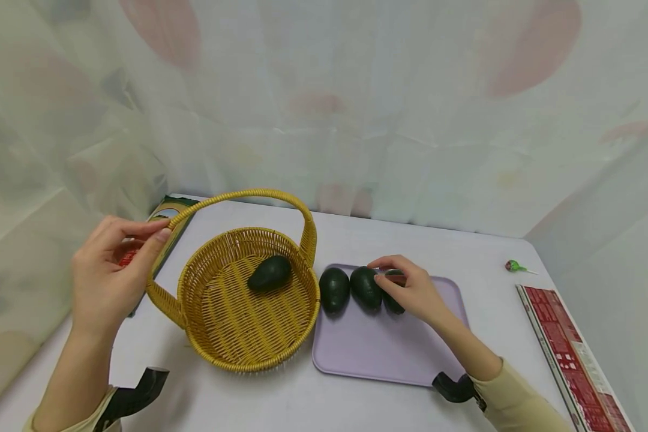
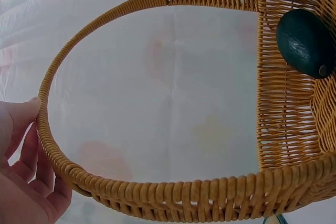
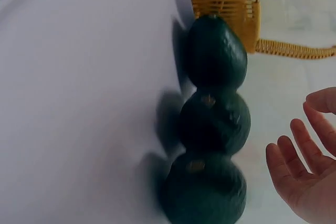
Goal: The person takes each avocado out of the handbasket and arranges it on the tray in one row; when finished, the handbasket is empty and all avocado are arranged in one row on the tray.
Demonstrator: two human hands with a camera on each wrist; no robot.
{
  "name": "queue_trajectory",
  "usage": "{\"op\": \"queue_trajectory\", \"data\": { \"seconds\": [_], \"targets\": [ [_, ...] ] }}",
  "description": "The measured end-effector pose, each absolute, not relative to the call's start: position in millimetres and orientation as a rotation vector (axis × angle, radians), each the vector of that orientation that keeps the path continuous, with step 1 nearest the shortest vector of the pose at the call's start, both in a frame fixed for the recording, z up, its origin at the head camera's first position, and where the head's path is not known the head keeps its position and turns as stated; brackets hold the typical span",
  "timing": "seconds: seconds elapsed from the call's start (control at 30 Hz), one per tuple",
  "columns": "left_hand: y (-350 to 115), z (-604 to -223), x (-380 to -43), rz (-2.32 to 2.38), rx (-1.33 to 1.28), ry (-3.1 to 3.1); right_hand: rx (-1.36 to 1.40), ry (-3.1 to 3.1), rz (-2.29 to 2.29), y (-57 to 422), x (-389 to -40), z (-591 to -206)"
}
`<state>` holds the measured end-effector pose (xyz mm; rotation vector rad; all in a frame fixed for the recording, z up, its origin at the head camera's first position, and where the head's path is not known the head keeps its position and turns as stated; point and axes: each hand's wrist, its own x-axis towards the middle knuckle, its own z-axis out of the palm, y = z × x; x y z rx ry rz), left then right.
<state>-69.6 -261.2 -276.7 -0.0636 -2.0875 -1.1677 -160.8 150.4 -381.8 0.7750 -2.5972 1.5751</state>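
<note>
My left hand [image 1: 110,264] pinches the arched handle [image 2: 50,135] of a yellow-brown woven basket [image 1: 232,321]. One dark green avocado [image 1: 270,274] lies inside, toward the basket's right side. To the right, a pale purple tray [image 1: 372,354] holds three more avocados in a row: a left one [image 1: 334,291], a middle one [image 1: 365,288] and a right one [image 1: 393,305], partly covered by my right hand [image 1: 413,291]. In the right wrist view, that hand's fingers [image 3: 299,156] are loosely bent, apart from the fruit and holding nothing.
Behind the basket's left side lies a green and tan packet [image 1: 171,207]. A green-wrapped lollipop [image 1: 513,266] lies at the table's far right, near a red and white box [image 1: 567,354]. Pale patterned curtains [image 1: 356,120] stand along the back and sides.
</note>
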Motion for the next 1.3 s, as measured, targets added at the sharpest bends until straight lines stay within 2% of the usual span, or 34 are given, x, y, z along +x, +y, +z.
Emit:
{"op": "queue_trajectory", "data": {
  "seconds": [0.7,0.93,1.3],
  "targets": [
    [-260,-274,-67,-1.160,-0.056,-2.078,1.173,-2.591,1.651,83,-158,-372],
    [-260,-273,-67,-1.163,-0.058,-2.080,1.396,-2.621,1.476,53,-161,-362],
    [-259,-273,-70,-1.181,-0.120,-2.066,1.562,-2.852,1.027,5,-178,-341]
  ]
}}
